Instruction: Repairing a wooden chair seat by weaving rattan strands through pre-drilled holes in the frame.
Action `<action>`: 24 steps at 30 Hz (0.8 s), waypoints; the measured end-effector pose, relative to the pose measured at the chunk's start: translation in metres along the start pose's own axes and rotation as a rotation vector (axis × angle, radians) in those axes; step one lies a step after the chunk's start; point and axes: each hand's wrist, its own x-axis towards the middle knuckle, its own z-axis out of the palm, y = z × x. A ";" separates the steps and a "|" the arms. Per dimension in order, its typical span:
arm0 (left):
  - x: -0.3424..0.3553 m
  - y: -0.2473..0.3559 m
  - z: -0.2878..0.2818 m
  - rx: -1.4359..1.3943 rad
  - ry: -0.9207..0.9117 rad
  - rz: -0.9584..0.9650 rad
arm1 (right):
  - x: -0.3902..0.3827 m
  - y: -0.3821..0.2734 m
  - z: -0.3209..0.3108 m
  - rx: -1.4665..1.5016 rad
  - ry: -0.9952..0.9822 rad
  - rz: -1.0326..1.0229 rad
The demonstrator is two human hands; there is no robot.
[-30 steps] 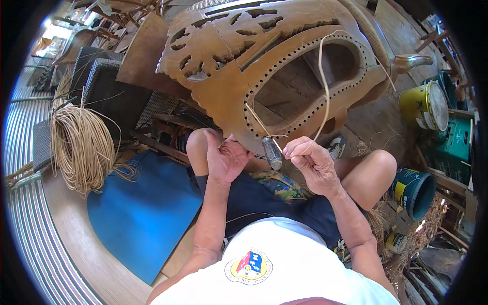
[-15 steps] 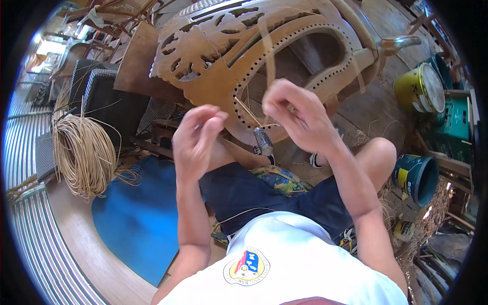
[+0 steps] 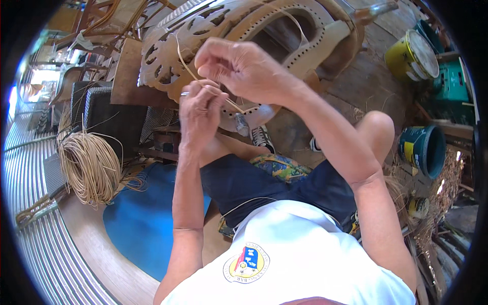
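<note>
A carved wooden chair frame (image 3: 229, 33) lies before me, with a row of small holes around its curved opening. Close together over its near left part are my two hands. My left hand (image 3: 201, 109), with a ring on one finger, is closed in a pinch on a thin pale cane strip (image 3: 181, 57). Above it, my right hand (image 3: 244, 71) is curled with its fingertips at the same strip, which bows up past them; its exact grip is partly hidden. A grey, shiny cylindrical piece (image 3: 241, 124) stands at the frame's near edge.
A big coil of rattan cane (image 3: 91, 168) sits at the left beside a blue sheet (image 3: 147, 229). Dark woven panels (image 3: 114, 114) stand behind it. On the right are a yellow bucket (image 3: 406, 58), a green crate (image 3: 447, 84) and a dark teal bucket (image 3: 423, 151).
My right hand has moved left and up, across to my left hand. The strip that rose above my right hand now bows out at the left. The view has shifted slightly.
</note>
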 end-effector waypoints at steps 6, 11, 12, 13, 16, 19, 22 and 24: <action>0.001 -0.016 0.006 0.272 0.126 0.131 | -0.122 -0.011 -0.171 0.053 0.339 0.157; 0.018 -0.028 0.010 0.149 0.046 0.146 | -0.401 -0.010 -0.304 -0.462 0.868 0.789; 0.020 -0.034 0.008 0.273 0.040 0.155 | -0.460 -0.025 -0.317 -0.671 0.858 1.198; 0.020 -0.038 0.011 0.246 0.062 0.183 | -0.521 -0.037 -0.311 -0.679 1.102 1.173; 0.022 -0.051 0.009 0.270 0.058 0.218 | -0.662 -0.086 -0.280 -0.505 1.627 1.379; 0.026 -0.057 0.008 0.361 0.126 0.206 | -0.731 -0.101 -0.239 -0.420 1.855 1.480; 0.030 -0.059 0.010 0.413 0.164 0.181 | -0.739 -0.071 -0.232 -0.275 1.899 1.585; 0.030 -0.060 0.012 0.417 0.208 0.093 | -0.724 -0.029 -0.238 -0.340 1.773 1.474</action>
